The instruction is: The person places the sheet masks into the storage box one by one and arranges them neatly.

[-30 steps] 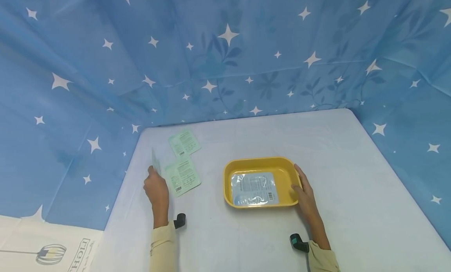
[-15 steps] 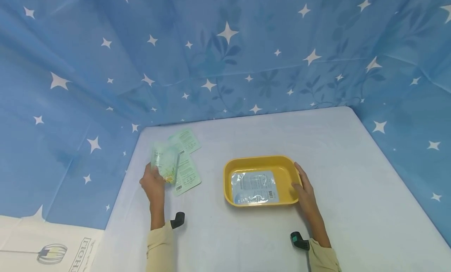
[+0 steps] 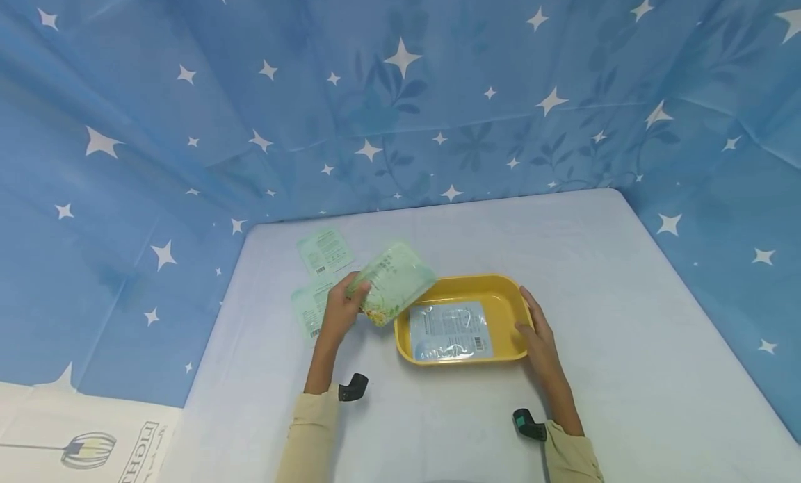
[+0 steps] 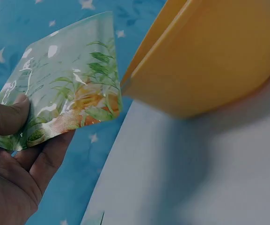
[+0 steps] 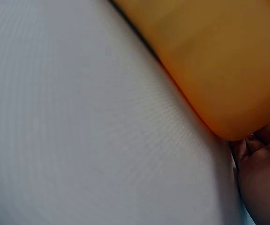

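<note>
My left hand (image 3: 341, 309) pinches a pale green sachet (image 3: 399, 280) by one edge, thumb on its printed front. Green leaves and a yellow-orange picture show on the sachet (image 4: 74, 77) in the left wrist view. Its far corner overlaps the left rim of a yellow tray (image 3: 510, 316). Inside the tray lies a pale blue-grey sachet (image 3: 450, 330) with printed text and a barcode. At the tray's right end my right hand (image 3: 543, 337) grips the wall, thumb over the rim and fingers outside. The right wrist view shows the tray's outer side (image 5: 223, 61) beside that hand.
Two more pale green sachets lie on the white table (image 3: 601, 281) at the left: one farther back (image 3: 325, 251), one nearer (image 3: 306, 308) and partly hidden by my left hand. A blue star-patterned cloth (image 3: 400, 121) hangs behind and at the sides.
My left hand has swung right from the table's left side, carrying the green sachet, which turned its picture face up and reached the tray's left rim. The right hand and tray stay put.
</note>
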Motion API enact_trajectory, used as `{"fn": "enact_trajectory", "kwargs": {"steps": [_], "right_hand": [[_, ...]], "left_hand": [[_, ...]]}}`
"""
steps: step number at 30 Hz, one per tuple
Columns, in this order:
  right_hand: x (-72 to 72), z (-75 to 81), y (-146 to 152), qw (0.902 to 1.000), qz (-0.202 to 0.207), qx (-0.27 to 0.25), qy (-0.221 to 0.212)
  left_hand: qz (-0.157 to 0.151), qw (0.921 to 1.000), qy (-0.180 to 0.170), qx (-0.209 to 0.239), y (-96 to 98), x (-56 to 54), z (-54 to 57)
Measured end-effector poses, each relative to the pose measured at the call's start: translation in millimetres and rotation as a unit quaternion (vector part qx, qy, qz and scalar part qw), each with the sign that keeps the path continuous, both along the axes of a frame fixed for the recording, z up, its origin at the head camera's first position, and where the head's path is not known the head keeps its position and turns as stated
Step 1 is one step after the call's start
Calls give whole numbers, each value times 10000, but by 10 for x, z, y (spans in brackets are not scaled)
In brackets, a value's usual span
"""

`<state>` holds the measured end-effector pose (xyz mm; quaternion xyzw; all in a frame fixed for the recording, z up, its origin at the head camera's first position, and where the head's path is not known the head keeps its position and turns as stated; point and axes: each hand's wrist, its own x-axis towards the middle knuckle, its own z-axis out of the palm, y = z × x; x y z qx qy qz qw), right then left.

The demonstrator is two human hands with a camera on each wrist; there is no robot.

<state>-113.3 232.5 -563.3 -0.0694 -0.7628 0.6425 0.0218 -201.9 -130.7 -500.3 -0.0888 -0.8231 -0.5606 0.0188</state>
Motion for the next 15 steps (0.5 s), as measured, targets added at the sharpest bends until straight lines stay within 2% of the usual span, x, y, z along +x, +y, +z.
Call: {"fn": "enact_trajectory", "kwargs": {"steps": [5, 9, 12, 15], "right_hand": [[-11, 9, -7, 10000, 17, 12, -93], [-13, 25, -3, 9999, -45, 38, -116], [-12, 36, 1, 9999, -54, 31, -107], [-10, 38, 4, 9999, -29, 44, -87]], "left_hand": [[-599, 9971, 326, -346, 310, -47, -41], [-1075, 9901, 552, -709, 501, -92, -43], [-1378, 9833, 550, -1054, 605, -114, -48], [-1549, 9756, 486, -1477, 672, -120, -66]]}}
